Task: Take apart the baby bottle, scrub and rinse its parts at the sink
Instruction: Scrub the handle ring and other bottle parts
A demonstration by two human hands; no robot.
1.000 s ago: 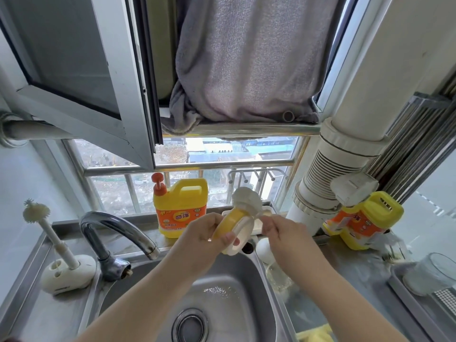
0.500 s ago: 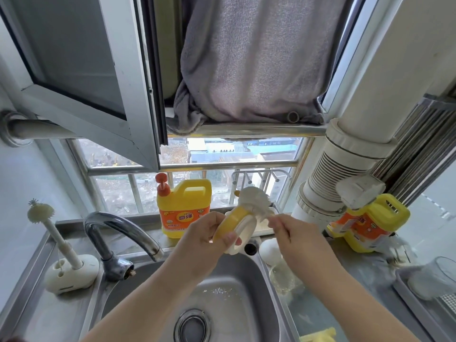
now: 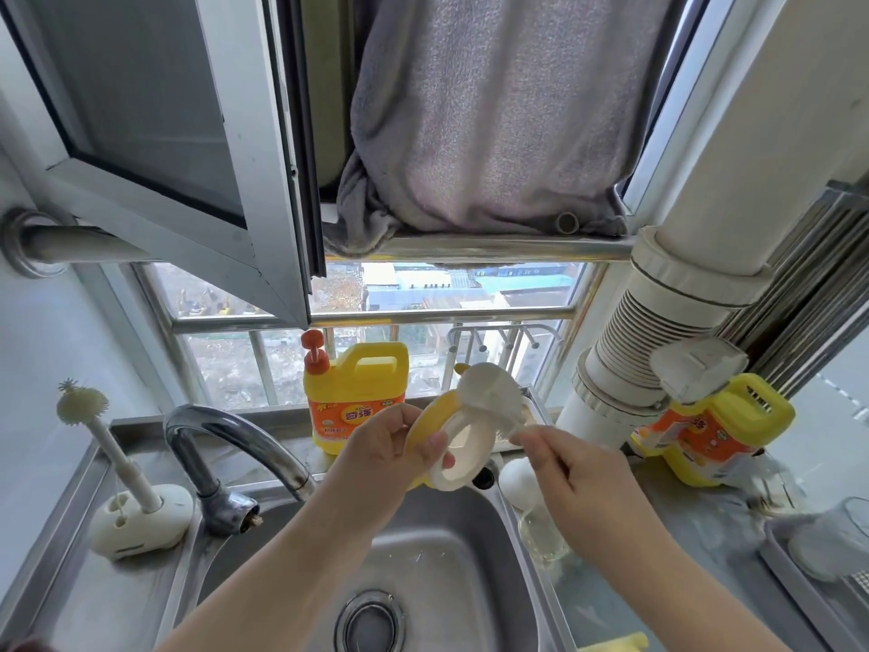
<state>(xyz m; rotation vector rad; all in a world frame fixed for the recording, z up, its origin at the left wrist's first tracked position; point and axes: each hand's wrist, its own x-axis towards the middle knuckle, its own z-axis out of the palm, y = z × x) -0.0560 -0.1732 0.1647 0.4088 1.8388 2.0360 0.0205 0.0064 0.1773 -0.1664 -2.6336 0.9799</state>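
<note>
Steel sink [image 3: 475, 548]: I see tap [image 3: 225, 444] left, soap jug [image 3: 355, 397] behind.
Hands: left hand [image 3: 381, 458] grips collar [image 3: 451, 444]; right hand [image 3: 578, 477] holds brush [image 3: 491, 392].
Hidden: brush handle, inside my fist.

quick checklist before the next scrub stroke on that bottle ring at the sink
1. Left hand grips the yellow and white bottle collar ring: ok.
2. Right hand holds the white bristle brush by its handle: ok.
3. Bristles touch the ring's upper rim: ok.
4. Ring held above the steel sink basin, so drips land inside: ok.
5. Water running from the curved chrome faucet: not ok, no stream visible.
6. Soap on the bristles: cannot tell.
</note>
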